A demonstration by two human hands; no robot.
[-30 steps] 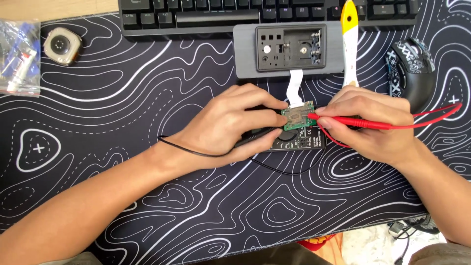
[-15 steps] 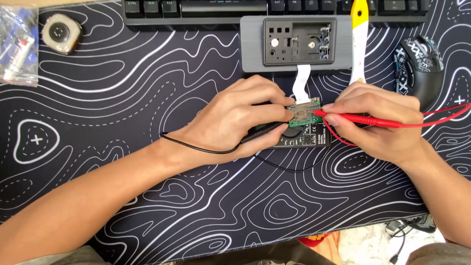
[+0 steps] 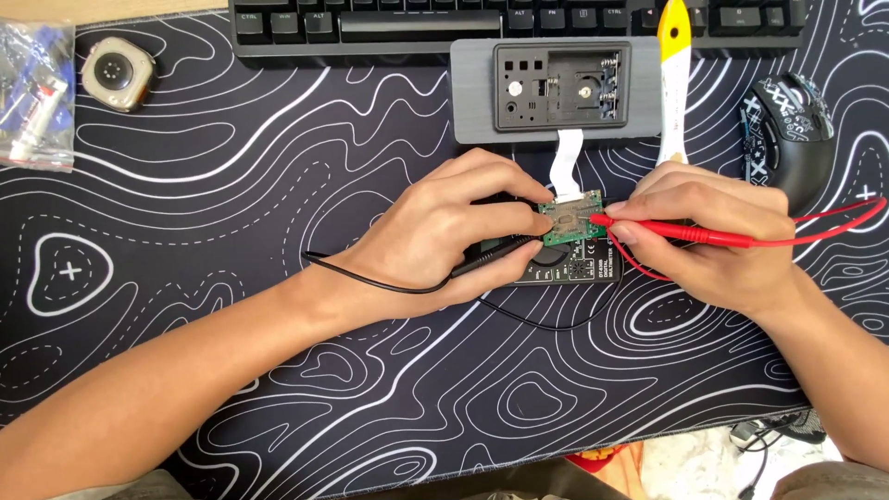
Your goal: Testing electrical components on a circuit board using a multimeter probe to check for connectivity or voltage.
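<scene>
Slippage is the risk we see first: our right hand [image 3: 713, 236] pinches the red probe [image 3: 704, 234] with its tip on the small green circuit board [image 3: 569, 220], while our left hand [image 3: 444, 236] grips the black probe [image 3: 495, 255] and pins the board's near edge with its fingertips. The board sits on top of the black multimeter [image 3: 565, 268], near the middle of the patterned desk mat [image 3: 185, 231], joined by a white ribbon cable [image 3: 567, 159] to the grey open housing [image 3: 556, 90] above it. A small skid of either tip could bridge neighbouring contacts, and a tug from the looping red lead [image 3: 833, 231] could drag the board and strain the ribbon. The black probe's tip is hidden under our left fingers, so we cannot tell where it lands. The meter's display appears to be covered by the hand and board. A yellow-and-white tool [image 3: 674, 83] lies beside the housing, its top cut off by the frame.
</scene>
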